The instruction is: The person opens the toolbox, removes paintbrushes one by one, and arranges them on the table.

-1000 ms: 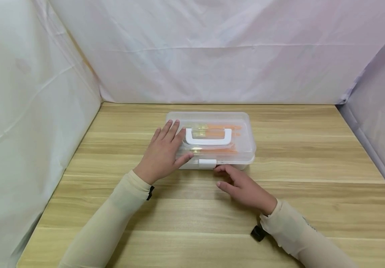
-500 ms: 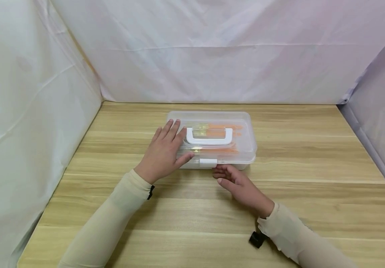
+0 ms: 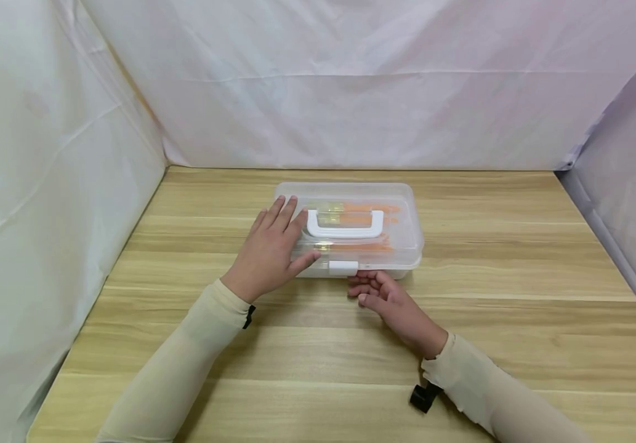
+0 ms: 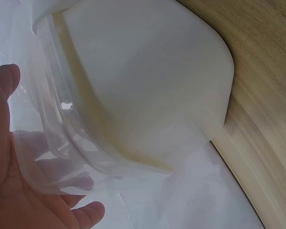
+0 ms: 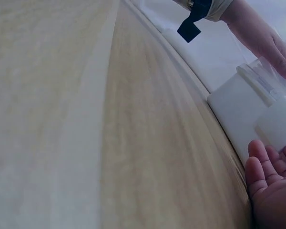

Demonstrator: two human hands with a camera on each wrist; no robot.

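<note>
A clear plastic box [image 3: 406, 249] with a white carrying handle [image 3: 345, 233] and a white front latch [image 3: 343, 268] sits on the table, its lid down. Through the lid show several long orange items [image 3: 362, 248] with yellow-gold ends. My left hand [image 3: 268, 252] lies with spread fingers on the lid's left side; the left wrist view shows the palm and fingers against the clear lid edge. Just below and right of the latch is my right hand [image 3: 401, 307], fingers loosely bent, fingertips at the box's front. In the right wrist view those fingers [image 5: 259, 155] are right below the latch.
The wood-grain table [image 3: 295, 357] extends around the box. White cloth walls [image 3: 351, 117] stand behind it and on both sides. A small black device [image 3: 422, 399] hangs from the right wrist.
My right hand has shifted slightly left and its fingers show more below the latch. My left hand and the box stay in place.
</note>
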